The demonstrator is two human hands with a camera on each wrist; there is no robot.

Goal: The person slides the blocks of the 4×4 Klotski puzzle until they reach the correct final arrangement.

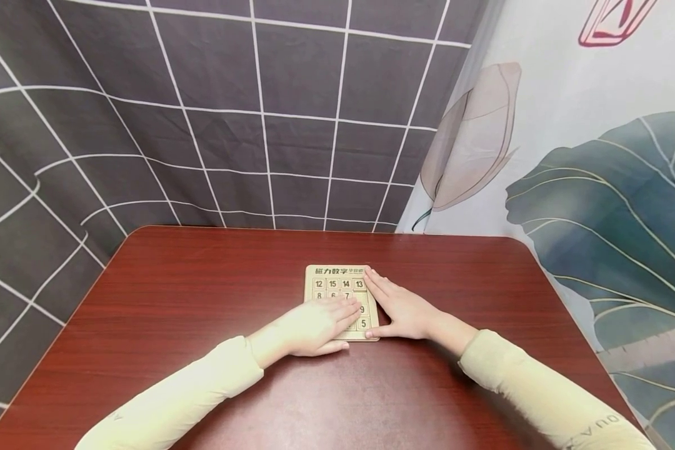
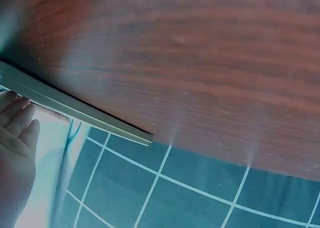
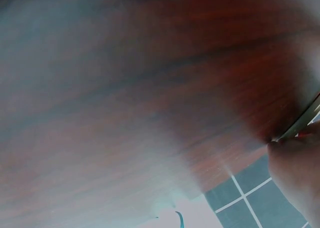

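A pale sliding number puzzle (image 1: pixel 337 271) lies flat on the table, with dark characters across its top and rows of numbered tiles. My left hand (image 1: pixel 309 325) lies across its lower left part. The fingers stretch to the right over the tiles and hide several of them. At the puzzle's right side is my right hand (image 1: pixel 410 312), fingertips at the top right corner and thumb at the lower right corner. Its fingers look straight and follow the edge. In the left wrist view the puzzle's side edge (image 2: pixel 75 105) shows, with fingers (image 2: pixel 20 118) beside it.
The puzzle rests on a reddish-brown wooden table (image 1: pixel 202 281) with rounded far corners. Behind it hangs a dark cloth (image 1: pixel 298 62) with a white grid. A pale curtain (image 1: pixel 562 100) with large leaf and petal prints hangs on the right.
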